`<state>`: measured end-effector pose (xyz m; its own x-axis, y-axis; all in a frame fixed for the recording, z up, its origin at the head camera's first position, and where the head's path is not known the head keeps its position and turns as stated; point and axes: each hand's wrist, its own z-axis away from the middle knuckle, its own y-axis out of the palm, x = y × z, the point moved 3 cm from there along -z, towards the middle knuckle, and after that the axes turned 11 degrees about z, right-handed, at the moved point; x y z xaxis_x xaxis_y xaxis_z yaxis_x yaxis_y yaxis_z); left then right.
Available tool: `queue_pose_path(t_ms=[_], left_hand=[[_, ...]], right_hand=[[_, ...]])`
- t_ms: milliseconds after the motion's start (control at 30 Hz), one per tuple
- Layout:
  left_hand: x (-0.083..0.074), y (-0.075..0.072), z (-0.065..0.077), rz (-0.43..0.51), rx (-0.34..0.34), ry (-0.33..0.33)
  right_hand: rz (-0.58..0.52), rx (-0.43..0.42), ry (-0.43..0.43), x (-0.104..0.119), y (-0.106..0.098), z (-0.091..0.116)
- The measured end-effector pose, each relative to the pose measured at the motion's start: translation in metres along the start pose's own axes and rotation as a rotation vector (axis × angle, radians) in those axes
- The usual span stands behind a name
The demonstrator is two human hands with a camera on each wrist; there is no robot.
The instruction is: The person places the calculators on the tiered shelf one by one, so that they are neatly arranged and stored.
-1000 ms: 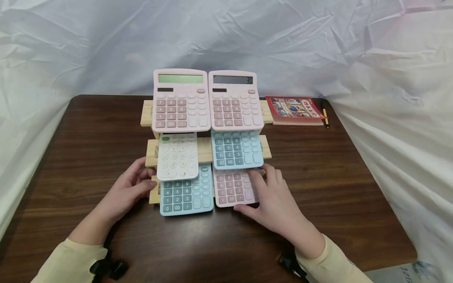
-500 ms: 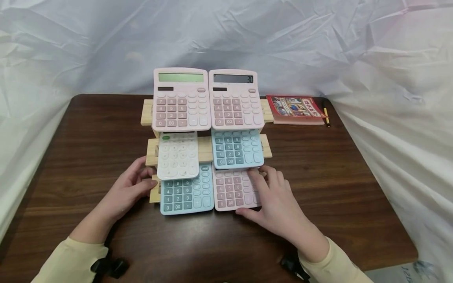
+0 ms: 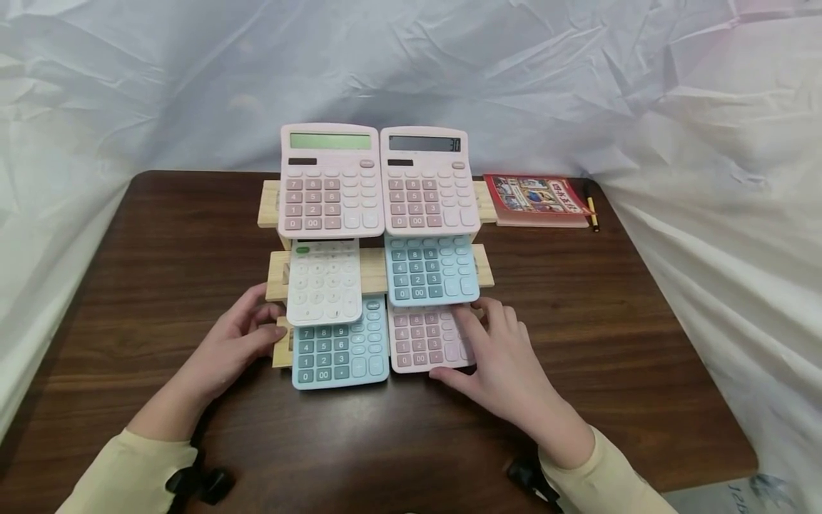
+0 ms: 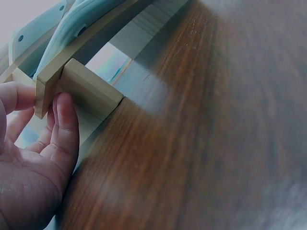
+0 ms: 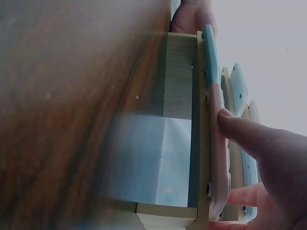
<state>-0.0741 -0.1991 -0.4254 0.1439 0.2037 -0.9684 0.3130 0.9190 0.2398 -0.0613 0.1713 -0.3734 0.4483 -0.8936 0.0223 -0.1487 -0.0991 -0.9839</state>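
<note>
A tiered wooden rack (image 3: 372, 271) carries calculators in three rows. My left hand (image 3: 234, 346) pinches the left end of its lowest board (image 4: 48, 91), thumb on one side and fingers behind. With my right hand (image 3: 504, 360) I hold the lower-right pink calculator (image 3: 420, 339), thumb at its front edge and fingers along its right side. A blue calculator (image 3: 340, 357) lies beside it on the same tier. Above these sit a white calculator (image 3: 324, 282) and another blue calculator (image 3: 430, 268), which hide the upper parts of the lowest pair.
Two pink calculators, one left (image 3: 330, 182) and one right (image 3: 429, 182), fill the top tier. A red booklet (image 3: 539, 201) lies behind the rack to the right, beside a yellow-and-black pen (image 3: 591, 214). White sheeting (image 3: 411, 64) hangs around the brown table (image 3: 193, 207).
The lower-right pink calculator slid slightly toward me, then back up the tier, my right hand staying on it. My left hand has kept its hold on the rack.
</note>
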Motion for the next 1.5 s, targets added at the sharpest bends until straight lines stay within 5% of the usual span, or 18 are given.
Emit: queue_pose_path(t_ms=[1500], left_hand=[[0.001,-0.001,-0.001,0.015,0.014,0.008]], right_hand=[[-0.053,0.026,-0.057,-0.011,-0.002,0.004]])
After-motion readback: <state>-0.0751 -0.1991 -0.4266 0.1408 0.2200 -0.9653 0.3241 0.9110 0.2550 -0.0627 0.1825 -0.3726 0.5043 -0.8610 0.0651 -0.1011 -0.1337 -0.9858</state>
